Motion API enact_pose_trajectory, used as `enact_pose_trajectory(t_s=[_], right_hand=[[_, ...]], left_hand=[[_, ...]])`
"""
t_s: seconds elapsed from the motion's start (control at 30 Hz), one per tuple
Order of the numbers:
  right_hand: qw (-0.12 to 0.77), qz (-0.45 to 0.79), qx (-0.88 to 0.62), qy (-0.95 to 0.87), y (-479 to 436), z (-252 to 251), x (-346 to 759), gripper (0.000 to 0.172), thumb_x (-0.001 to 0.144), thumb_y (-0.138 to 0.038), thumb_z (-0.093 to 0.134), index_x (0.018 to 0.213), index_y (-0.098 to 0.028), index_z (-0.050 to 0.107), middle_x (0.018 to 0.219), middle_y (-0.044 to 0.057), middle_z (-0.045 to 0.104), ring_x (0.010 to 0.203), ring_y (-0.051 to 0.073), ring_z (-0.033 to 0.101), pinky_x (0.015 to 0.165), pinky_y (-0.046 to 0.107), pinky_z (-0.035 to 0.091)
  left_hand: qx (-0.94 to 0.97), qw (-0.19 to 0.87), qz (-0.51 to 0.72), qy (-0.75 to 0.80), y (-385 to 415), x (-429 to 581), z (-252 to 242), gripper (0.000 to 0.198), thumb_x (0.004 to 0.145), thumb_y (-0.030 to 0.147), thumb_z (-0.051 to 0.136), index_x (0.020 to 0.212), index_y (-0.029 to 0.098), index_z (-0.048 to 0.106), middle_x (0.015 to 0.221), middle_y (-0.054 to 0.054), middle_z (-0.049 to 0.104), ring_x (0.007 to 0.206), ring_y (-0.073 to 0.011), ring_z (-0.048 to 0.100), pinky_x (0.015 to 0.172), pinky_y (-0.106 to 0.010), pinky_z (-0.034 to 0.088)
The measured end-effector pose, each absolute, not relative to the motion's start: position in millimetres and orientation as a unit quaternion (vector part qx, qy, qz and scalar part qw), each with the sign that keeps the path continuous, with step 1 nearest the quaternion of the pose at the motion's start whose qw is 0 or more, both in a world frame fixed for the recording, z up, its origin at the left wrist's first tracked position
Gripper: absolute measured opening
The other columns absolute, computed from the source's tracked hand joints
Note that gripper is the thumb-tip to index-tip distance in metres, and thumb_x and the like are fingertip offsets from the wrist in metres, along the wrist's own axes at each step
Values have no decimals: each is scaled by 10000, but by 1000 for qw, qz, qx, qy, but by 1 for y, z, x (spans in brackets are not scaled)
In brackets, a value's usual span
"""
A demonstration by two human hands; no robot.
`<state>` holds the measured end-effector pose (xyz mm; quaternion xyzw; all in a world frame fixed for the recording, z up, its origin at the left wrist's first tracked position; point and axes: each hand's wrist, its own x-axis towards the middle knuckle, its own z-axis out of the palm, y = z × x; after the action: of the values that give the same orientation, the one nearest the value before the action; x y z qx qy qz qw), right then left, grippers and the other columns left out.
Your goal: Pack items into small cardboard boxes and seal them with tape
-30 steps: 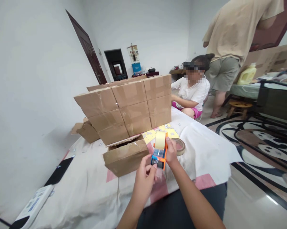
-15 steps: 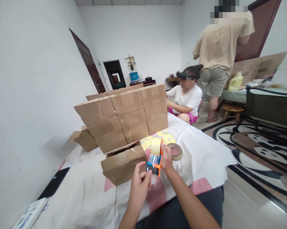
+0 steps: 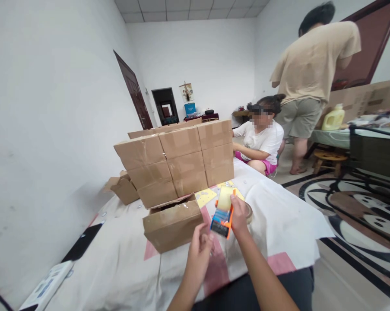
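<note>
My right hand [image 3: 239,216] grips an orange tape dispenser [image 3: 223,211] loaded with a pale roll, held just above the cloth. My left hand [image 3: 199,250] is pinched on the clear tape end [image 3: 211,236] drawn out below the dispenser's mouth. Just left of both hands lies a small cardboard box [image 3: 172,220] with its top flaps partly open. Behind my right hand a spare tape roll [image 3: 248,211] lies flat on the cloth, mostly hidden.
A wall of several taped cardboard boxes [image 3: 178,160] stands behind the small box on the white and pink cloth [image 3: 279,216]. A seated person [image 3: 261,134] and a standing person [image 3: 308,77] are at the right. A dark flat object [image 3: 81,246] lies at the left.
The camera has tilted and shifted slightly. My right hand has carried the dispenser a little right and away from my left hand, which keeps the tape end, lengthening the drawn-out strip.
</note>
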<state>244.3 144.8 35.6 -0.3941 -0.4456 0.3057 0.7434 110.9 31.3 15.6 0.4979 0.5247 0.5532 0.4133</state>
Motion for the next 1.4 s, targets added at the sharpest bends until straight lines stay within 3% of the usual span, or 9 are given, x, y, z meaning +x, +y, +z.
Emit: enact_pose_trajectory(t_s=[0.13,0.3,0.4,0.53,0.9,1.07,1.2,1.3,1.4], right_hand=[[732,317,-422,-431,136,34,236,487,764,-690,636,746,-204,624,751,27,620,777,201,568,708,309,457],[685,347,-353,-534,129,40,231,500,877,-643,530,613,-225,460,560,-39,431,555,138,397,535,277,340],[665,333,-328,-583,129,42,232,502,905,-623,498,605,-225,435,548,-44,401,526,129,357,512,279,295],[665,290,-325,-606,130,37,231,504,935,-598,462,596,-226,431,554,-34,409,540,139,369,533,289,299],[665,188,-293,-661,124,38,236,513,1000,-507,384,564,-239,407,530,-26,380,519,150,352,555,315,326],[652,169,-263,-690,124,43,240,485,945,-539,437,561,-247,487,500,-9,382,533,182,398,596,350,378],[668,174,-291,-663,127,45,241,458,909,-529,495,557,-239,459,523,-11,412,515,158,382,543,321,339],[677,197,-323,-631,129,44,239,456,904,-508,526,559,-237,407,520,-39,359,494,127,331,510,295,295],[680,241,-346,-601,132,43,236,476,916,-535,512,571,-237,376,512,-52,339,486,113,312,491,282,259]], left_hand=[[560,278,552,551,33,108,18,472,858,501,657,1240,224,650,1104,-92,636,996,-244,605,918,-382,466],[570,242,543,568,33,105,24,367,905,436,593,1217,271,692,1060,-69,562,1055,-257,545,975,-410,443],[586,237,521,574,36,104,33,256,895,419,614,1068,282,743,1104,-69,554,1113,-265,511,1029,-422,408],[595,262,531,544,39,104,43,204,900,388,607,875,253,757,1066,-69,546,1096,-254,518,967,-365,438],[588,289,585,478,19,106,62,189,842,362,685,923,208,757,975,-61,554,897,-196,554,791,-282,448],[579,431,534,440,11,99,71,313,816,421,738,1019,186,709,797,-30,618,727,-148,565,677,-247,429],[505,515,510,469,10,101,62,543,826,523,701,1221,164,601,628,16,598,475,-83,434,467,-199,322],[487,505,534,472,12,104,55,833,848,546,674,1531,204,341,670,37,616,422,-54,328,421,-187,288],[483,494,550,469,16,109,50,961,859,550,663,1608,209,168,670,47,604,457,-67,345,441,-185,304]])
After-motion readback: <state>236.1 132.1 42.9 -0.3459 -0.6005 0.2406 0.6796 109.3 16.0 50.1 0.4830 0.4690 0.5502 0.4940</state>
